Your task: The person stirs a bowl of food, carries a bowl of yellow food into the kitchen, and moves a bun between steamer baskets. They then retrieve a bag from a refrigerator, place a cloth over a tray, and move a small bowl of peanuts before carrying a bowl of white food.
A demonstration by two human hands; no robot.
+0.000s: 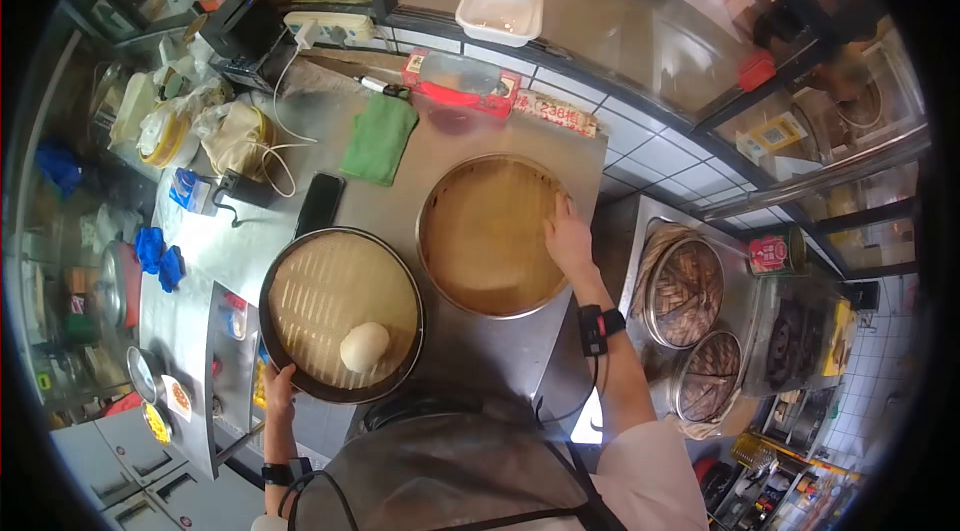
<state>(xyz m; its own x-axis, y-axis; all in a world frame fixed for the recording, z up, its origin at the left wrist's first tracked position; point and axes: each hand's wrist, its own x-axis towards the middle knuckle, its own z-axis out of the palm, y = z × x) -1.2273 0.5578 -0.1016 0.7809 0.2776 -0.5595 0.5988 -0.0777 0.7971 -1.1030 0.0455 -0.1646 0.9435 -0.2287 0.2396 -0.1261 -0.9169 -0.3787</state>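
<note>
My left hand (281,387) is closed on the near left rim of a round, dark-rimmed steamer tray (335,291). A pale liner with rows of slots covers the tray's bottom. On it, toward the near right side, rests one smooth white ball of dough (364,346). To the right, a round bamboo steamer basket (490,241) with nothing in it sits on the steel table (450,351). My right hand (570,239) grips its right rim, with the fingers reaching over the edge and the thumb partly hidden.
A black phone (320,204) lies behind the tray, near a green cloth (380,139). Farther back are a red-trimmed box (460,81) and a white foam tray (500,8) on the ledge. Woven-lidded steamers (686,291) stand right, blue gloves (158,256) left.
</note>
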